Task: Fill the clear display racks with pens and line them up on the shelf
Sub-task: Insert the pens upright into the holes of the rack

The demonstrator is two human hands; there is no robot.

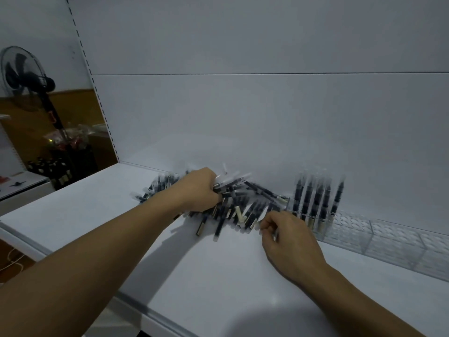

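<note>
Left forearm (85,263) nearest, stretched over white shelf (218,276). Left hand (200,190) gripping pens (220,187) in loose pile (243,205) at far wall. Right hand (289,242) beside pile, fingers curled, grip unclear. Right: clear racks (379,239), upright pens (313,200) at left end.

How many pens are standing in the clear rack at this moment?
5 pens discernible, upright side by side at the left end of the clear rack, right of the loose pile; blur may hide more.
</note>
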